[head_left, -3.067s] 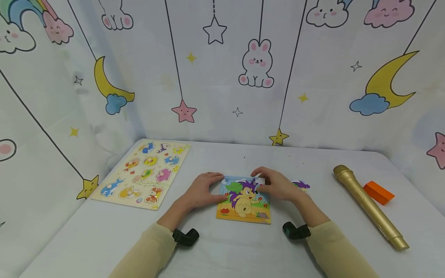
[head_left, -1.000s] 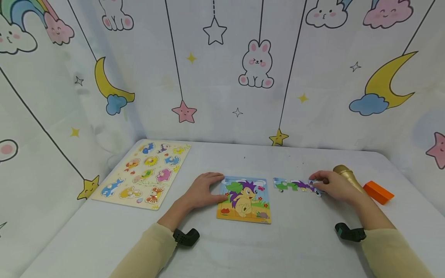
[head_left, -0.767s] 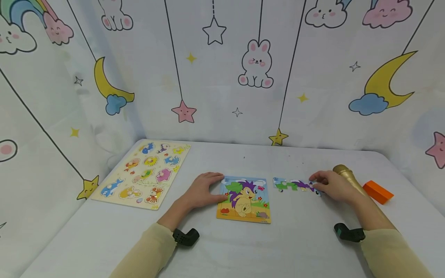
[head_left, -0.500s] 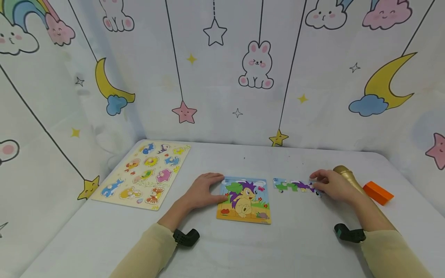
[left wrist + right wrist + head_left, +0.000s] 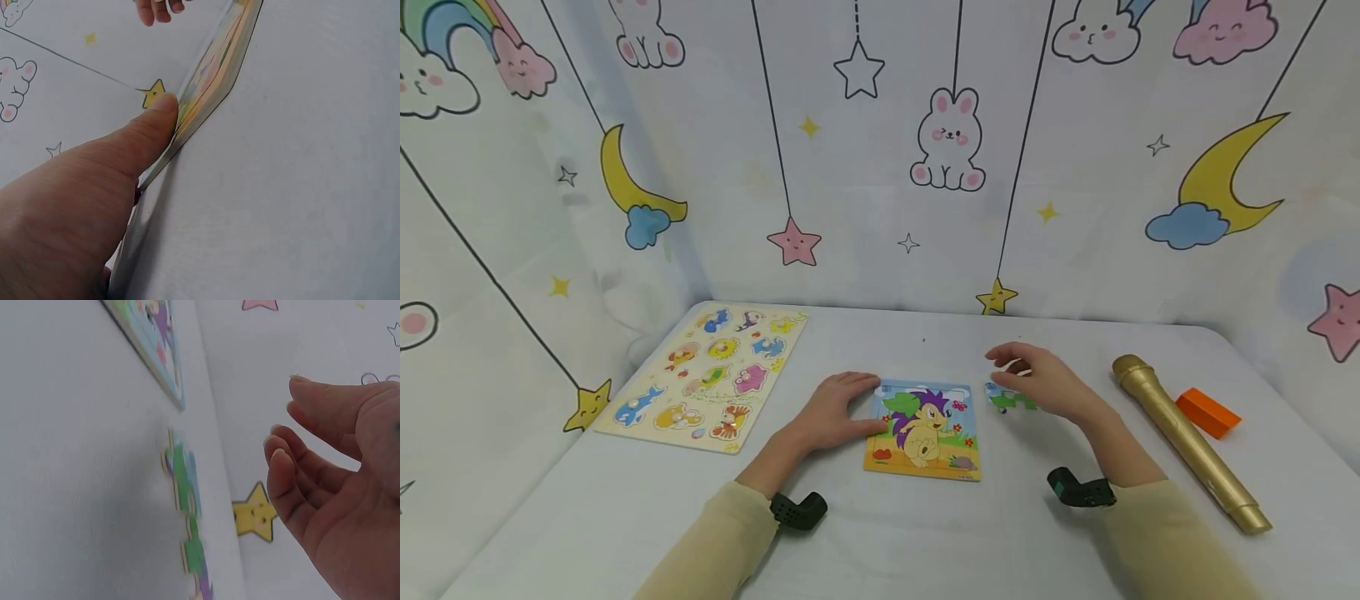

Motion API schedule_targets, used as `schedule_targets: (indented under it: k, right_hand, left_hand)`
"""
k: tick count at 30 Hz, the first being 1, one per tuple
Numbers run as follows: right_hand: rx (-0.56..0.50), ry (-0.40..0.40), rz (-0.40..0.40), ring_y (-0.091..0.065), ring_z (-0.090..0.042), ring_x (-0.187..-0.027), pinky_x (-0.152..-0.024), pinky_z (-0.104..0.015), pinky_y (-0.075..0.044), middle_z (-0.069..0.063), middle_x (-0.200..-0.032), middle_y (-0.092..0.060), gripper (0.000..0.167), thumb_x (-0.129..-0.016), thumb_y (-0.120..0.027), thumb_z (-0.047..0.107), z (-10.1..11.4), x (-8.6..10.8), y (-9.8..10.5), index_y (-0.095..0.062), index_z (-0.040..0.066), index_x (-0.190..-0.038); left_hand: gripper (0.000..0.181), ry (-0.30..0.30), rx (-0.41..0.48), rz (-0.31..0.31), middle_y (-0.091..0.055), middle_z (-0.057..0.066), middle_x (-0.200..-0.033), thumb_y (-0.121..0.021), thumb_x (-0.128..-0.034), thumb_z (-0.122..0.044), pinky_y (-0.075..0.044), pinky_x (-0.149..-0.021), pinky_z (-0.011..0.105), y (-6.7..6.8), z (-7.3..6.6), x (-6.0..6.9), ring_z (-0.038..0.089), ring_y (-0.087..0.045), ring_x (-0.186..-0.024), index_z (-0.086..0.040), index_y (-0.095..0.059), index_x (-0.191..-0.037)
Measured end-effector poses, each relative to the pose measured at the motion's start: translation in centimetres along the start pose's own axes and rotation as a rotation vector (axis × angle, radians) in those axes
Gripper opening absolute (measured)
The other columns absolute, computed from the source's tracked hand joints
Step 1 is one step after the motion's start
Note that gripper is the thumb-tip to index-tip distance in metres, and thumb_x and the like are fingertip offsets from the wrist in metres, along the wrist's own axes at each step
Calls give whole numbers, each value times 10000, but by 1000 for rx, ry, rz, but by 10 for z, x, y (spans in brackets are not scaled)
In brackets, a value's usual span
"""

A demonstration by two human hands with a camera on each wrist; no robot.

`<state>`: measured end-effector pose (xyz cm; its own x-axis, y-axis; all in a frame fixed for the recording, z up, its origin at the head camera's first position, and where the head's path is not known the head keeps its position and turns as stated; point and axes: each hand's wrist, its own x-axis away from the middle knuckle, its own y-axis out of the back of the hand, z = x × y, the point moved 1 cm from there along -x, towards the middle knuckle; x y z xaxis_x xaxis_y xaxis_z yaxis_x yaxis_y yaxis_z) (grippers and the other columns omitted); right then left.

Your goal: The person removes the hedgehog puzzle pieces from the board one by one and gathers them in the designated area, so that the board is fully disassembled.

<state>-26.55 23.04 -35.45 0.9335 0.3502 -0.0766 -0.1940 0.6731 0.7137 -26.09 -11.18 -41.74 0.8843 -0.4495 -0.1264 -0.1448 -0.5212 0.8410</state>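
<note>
Along the left edge of the hedgehog puzzle, touching it with a relaxed left hand, likely to steady it; just right of it, hovering above loose pieces with an empty, half-curled right hand, perhaps to avoid nudging them.

puzzle strip partly behind right hand; sleeves cut off below

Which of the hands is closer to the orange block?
Right. The right hand is near the loose pieces, left of the orange block; the left hand is farther left, touching the hedgehog puzzle.
</note>
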Motion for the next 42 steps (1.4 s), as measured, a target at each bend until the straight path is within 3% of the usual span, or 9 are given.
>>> schedule_targets:
  k: [13, 19, 25, 32, 42]
  right_hand:
    - [-59, 80, 150, -611, -280, -1081, -901, -403, -564, -159, -1261, -627, 400, -975, -688, 175, 42, -29, -67, -599, 11, -1329]
    - [-56, 69, 211, -589, -217, -979, -811, -316, -562, -63, -1168, -649, 400, -957, -712, 206, 50, -33, -87, -623, 54, -1316]
    - [-30, 53, 246, -561, -180, -888, -773, -290, -527, 4, -1003, -627, 421, -924, -758, 233, 50, -35, -98, -634, 53, -1285]
    - [34, 71, 254, -557, -173, -919, -840, -335, -535, -22, -1040, -608, 431, -902, -780, 265, 54, -33, -103, -651, 19, -1232]
    - [75, -3, 215, -521, -173, -913, -836, -319, -517, -27, -1044, -547, 369, -881, -809, 243, 62, -27, -109, -662, 49, -1158]
  left_hand:
    - [942, -50, -61, 82, -391, 15, -1587, -764, -789, -623, -232, -1189, 523, 3, 7, 1, 290, -268, -1478, -178, -431, -1550]
    - [939, -66, -85, 83, -398, 18, -1583, -757, -792, -630, -218, -1195, 514, 5, 8, 2, 281, -274, -1478, -176, -435, -1547]
    - [939, -73, -75, 84, -398, 5, -1582, -756, -789, -635, -221, -1196, 508, 4, 9, 1, 269, -269, -1479, -175, -440, -1544]
    - [946, -95, -73, 82, -399, 2, -1582, -759, -788, -633, -218, -1198, 497, 3, 10, 1, 262, -271, -1478, -168, -436, -1546]
    - [934, -118, -71, 76, -422, 25, -1567, -774, -785, -606, -207, -1200, 505, 3, 9, 1, 279, -292, -1467, -129, -463, -1525]
